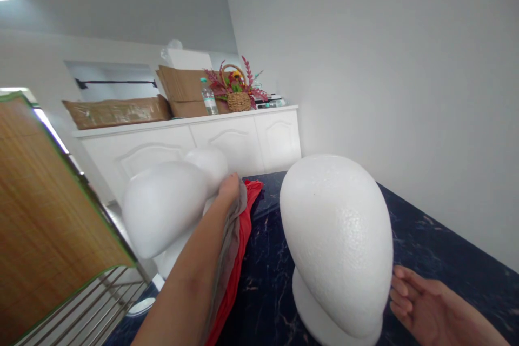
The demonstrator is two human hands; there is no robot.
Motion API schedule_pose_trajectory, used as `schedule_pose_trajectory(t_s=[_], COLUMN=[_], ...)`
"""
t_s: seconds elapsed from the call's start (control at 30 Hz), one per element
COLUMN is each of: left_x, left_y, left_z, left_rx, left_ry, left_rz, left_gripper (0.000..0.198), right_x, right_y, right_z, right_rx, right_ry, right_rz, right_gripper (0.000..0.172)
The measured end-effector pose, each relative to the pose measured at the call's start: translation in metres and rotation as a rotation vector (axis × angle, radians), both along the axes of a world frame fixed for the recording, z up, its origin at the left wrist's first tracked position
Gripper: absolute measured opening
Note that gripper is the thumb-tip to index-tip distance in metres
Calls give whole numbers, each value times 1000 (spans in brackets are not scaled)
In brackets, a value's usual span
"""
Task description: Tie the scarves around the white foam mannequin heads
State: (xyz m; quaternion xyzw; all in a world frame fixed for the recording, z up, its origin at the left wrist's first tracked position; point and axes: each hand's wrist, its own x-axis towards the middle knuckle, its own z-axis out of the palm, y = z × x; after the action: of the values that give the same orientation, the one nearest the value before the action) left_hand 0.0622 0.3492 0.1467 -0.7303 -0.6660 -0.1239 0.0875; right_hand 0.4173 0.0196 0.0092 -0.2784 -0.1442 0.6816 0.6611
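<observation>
A white foam mannequin head (336, 243) stands on the dark marbled table (438, 248) in front of me. My right hand (421, 308) rests against its lower right side, fingers curled loosely toward it. My left hand (230, 186) reaches forward past a second foam head (162, 205) at the left, with a third foam head (208, 165) behind it. Grey cloth (231, 238) and red cloth (243, 232) hang along my left forearm; the fingers are hidden behind the cloth.
A white cabinet (227, 140) stands at the back with cardboard boxes (117, 111), a water bottle (208, 97) and a flower basket (237, 92) on top. A bamboo screen (36, 216) and metal rack (93, 303) are at left. A white wall runs along the right.
</observation>
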Motion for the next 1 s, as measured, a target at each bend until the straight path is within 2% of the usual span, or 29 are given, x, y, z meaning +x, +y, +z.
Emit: schedule_pose_trajectory(t_s=[0.13, 0.23, 0.3, 0.4, 0.43, 0.47, 0.53, 0.63, 0.73, 0.77, 0.9, 1.0], left_x=[3, 5, 7, 8, 8, 8, 11, 22, 39, 44, 45, 26], left_y=[-39, -71, -92, -123, -136, -150, -184, -245, -307, -325, -379, -401], left_z=[32, 64, 88, 126, 138, 150, 171, 195, 210, 214, 228, 239], left_rx=[149, 234, 292, 386, 432, 484, 590, 703, 786, 803, 812, 737], left_ry=[48, 78, 94, 102, 100, 98, 95, 85, 102, 114, 131, 124], left_rz=[43, 51, 52, 69, 67, 55, 5, -81, -213, -257, -325, -311], left_gripper=[38, 36, 33, 36, 37, 37, 38, 39, 45, 48, 54, 70], right_x=[-6, -12, -19, -39, -49, -59, -83, -124, -163, -173, -187, -171], right_y=[-1, -6, -15, -36, -45, -53, -65, -66, -46, -38, -14, -17], right_z=[9, 22, 34, 57, 65, 74, 94, 135, 185, 201, 250, 271], right_rx=[31, 58, 116, 278, 350, 437, 666, 990, 1082, 1078, 1067, 1014], right_ry=[-59, -223, -438, -749, -811, -859, -926, -1006, -1045, -1036, -866, -686], right_rz=[-24, -103, -308, -774, -869, -907, -870, -708, -587, -564, -228, -136], right_gripper=[9, 15, 17, 10, 5, 3, 10, 29, 52, 53, 27, 15])
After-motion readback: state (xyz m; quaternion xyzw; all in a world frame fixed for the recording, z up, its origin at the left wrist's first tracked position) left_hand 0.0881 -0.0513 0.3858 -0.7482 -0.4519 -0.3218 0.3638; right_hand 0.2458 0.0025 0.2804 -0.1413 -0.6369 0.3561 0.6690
